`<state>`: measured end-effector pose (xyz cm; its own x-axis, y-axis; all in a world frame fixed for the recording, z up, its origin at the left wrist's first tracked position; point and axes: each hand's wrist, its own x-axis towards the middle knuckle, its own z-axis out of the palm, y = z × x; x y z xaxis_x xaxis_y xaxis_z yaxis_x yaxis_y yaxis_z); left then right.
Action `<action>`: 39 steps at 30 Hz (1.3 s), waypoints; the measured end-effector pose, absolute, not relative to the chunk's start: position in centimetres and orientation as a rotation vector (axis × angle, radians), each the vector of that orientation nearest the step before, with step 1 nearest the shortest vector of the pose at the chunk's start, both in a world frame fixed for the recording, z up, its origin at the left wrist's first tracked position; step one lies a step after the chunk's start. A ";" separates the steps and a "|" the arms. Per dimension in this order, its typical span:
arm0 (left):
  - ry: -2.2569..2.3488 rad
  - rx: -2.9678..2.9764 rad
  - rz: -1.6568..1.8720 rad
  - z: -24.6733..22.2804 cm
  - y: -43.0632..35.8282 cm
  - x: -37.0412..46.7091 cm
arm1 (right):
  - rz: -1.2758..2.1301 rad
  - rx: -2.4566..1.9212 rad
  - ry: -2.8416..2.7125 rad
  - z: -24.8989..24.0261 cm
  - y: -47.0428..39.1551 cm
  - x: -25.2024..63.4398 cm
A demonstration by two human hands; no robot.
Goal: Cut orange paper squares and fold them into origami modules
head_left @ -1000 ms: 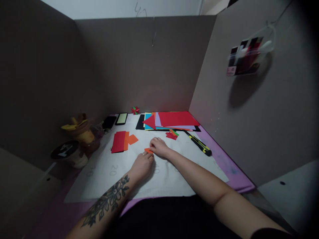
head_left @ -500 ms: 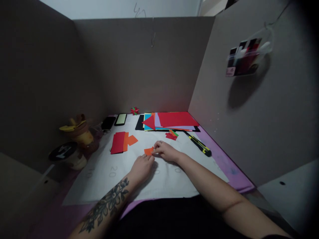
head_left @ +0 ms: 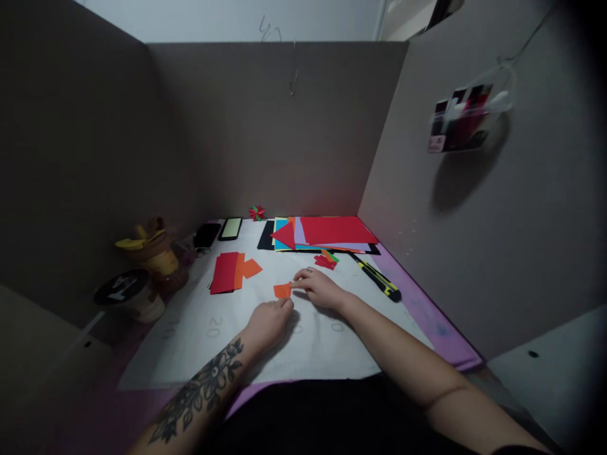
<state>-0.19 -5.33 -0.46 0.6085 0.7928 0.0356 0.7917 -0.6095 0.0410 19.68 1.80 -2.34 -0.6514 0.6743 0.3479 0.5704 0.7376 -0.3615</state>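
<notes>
A small orange paper piece [head_left: 281, 291] lies on the white sheet in front of me, one corner turned up at its right. My left hand [head_left: 269, 321] is closed at its near edge, thumb and fingertips pressed together there. From the right, my right hand [head_left: 318, 289] reaches over with its index finger against the paper's right edge; the other fingers are curled, partly hidden. Left of them is a stack of red and orange paper rectangles [head_left: 226, 273] with an orange square [head_left: 252, 268] beside it. Red and green folded pieces [head_left: 326, 260] lie just beyond my right hand.
Large coloured sheets [head_left: 336, 230] are stacked at the back. A yellow-black utility knife [head_left: 379, 278] lies at the right. Further left are a phone [head_left: 231, 229], a dark-lidded cup [head_left: 128, 294] and a pot [head_left: 156, 256]. A red-green paper flower [head_left: 257, 213] sits by the back panel.
Both hands have shifted slightly on the orange paper; the left has drawn back a little toward me, showing more of the piece. The camera view has tilted slightly.
</notes>
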 end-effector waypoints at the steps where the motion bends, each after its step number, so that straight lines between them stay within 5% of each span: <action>1: 1.380 2.802 0.072 -0.4 -5.3 -0.2 | 0.360 -0.865 -2.492 -2.3 1.4 19.7; 23: 1.353 2.692 0.102 0.6 -6.2 -1.1 | 0.256 -0.847 -2.592 -2.6 -0.4 19.2; 30: 1.867 2.374 0.266 0.6 -4.1 -3.0 | 0.292 -0.847 -2.588 -2.1 -0.6 19.2; 39: 1.576 2.551 0.232 0.5 -1.4 -3.0 | 0.348 -0.807 -2.549 -2.7 -0.3 19.5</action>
